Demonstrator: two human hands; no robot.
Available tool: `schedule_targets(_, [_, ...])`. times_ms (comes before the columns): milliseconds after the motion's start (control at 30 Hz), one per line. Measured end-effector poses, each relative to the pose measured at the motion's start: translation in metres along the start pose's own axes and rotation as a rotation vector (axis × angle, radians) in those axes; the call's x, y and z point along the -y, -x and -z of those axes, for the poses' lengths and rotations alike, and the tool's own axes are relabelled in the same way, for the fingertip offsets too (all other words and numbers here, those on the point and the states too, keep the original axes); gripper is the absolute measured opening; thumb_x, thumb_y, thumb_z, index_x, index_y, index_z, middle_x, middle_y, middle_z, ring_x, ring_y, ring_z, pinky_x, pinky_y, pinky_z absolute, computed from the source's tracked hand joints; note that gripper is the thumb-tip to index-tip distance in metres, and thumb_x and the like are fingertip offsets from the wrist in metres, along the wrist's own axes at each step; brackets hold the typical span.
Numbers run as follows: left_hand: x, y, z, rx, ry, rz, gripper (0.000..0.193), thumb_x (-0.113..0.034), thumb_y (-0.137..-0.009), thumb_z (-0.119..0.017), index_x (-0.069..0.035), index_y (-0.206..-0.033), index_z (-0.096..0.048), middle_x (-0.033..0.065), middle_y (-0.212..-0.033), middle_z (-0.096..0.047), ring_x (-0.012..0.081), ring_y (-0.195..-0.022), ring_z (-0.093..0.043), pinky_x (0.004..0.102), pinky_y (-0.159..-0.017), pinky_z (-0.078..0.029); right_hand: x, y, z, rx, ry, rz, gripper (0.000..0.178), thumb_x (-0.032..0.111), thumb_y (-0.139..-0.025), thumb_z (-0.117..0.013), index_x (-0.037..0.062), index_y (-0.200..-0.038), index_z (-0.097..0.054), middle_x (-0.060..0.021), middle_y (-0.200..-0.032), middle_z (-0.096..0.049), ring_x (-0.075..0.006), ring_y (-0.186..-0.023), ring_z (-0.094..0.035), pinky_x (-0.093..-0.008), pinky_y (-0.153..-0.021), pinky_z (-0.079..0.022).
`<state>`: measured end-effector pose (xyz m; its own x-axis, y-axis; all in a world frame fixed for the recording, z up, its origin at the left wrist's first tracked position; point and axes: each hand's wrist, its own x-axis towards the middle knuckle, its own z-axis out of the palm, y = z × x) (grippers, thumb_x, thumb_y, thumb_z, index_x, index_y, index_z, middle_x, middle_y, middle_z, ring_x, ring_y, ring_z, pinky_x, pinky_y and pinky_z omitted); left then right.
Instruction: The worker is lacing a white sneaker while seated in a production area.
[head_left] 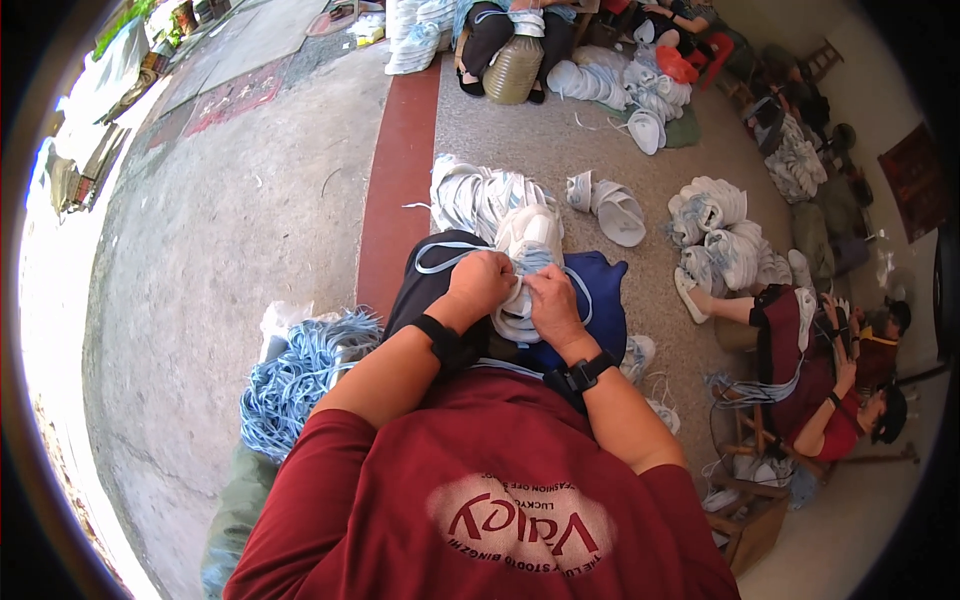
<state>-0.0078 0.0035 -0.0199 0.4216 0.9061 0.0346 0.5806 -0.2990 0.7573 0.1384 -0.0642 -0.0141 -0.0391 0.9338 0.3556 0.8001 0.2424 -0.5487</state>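
Observation:
A white shoe rests on my lap, its toe pointing away from me. Light blue shoelace runs through its upper part and loops out to both sides. My left hand is closed at the shoe's left edge, thumb and fingers pinching the lace. On the other side my right hand is closed too, its fingertips pinching the lace close to the eyelets. The fingers partly cover the shoe's opening. A blue cloth lies over my right thigh, beneath the shoe.
A bundle of light blue laces sits by my left side. White shoes are heaped beyond my knees, with a separate pair to their right. More shoe piles stand further right. Several people sit nearby, one at the right.

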Motion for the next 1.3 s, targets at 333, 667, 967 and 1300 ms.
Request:
schedule_targets(333, [-0.016, 0.023, 0.001, 0.021, -0.426, -0.339, 0.013, -0.016, -0.074, -0.057, -0.004, -0.075, -0.061, 0.0141, -0.076, -0.062, 0.0303, -0.075, -0.063, 0.0379, -0.066, -0.051, 0.000, 0.000, -0.006, -0.038, 0.045, 0.014, 0.012, 0.005, -0.076, -0.058, 0.0029, -0.085, -0.065, -0.0135, -0.079, -0.057, -0.0304, -0.076, -0.057, -0.0379, -0.067, -0.045])
schedule_targets(667, [0.009, 0.012, 0.002, 0.012, 0.061, -0.008, 0.019, -0.021, -0.077, -0.059, -0.006, -0.084, -0.068, 0.0184, -0.078, -0.064, 0.0336, -0.074, -0.063, 0.0397, -0.069, -0.049, 0.011, -0.011, -0.020, -0.078, 0.330, 0.161, 0.007, 0.009, -0.071, -0.060, 0.0050, -0.066, -0.058, -0.0106, -0.072, -0.050, -0.0275, -0.073, -0.050, -0.0387, -0.066, -0.037])
schedule_targets(967, [-0.011, 0.013, 0.012, 0.019, 0.282, -0.043, 0.013, -0.012, -0.074, -0.067, -0.001, -0.079, -0.066, 0.0121, -0.069, -0.063, 0.0157, -0.061, -0.061, 0.0288, -0.058, -0.047, 0.015, 0.053, 0.105, 0.023, -1.329, -0.311, 0.012, 0.007, -0.087, -0.054, 0.0017, -0.076, -0.055, -0.0182, -0.106, -0.060, -0.0147, -0.079, -0.057, -0.0300, -0.077, -0.046])
schedule_targets(1300, [-0.074, 0.007, -0.005, 0.388, -0.635, -0.312, 0.015, -0.017, -0.072, -0.061, -0.004, -0.077, -0.066, 0.0162, -0.080, -0.065, 0.0294, -0.076, -0.065, 0.0377, -0.067, -0.052, 0.008, 0.059, 0.088, -0.007, -1.282, -0.355, 0.019, 0.016, -0.092, -0.050, 0.0027, -0.079, -0.053, -0.0080, -0.075, -0.059, -0.0114, -0.069, -0.053, -0.0246, -0.070, -0.043])
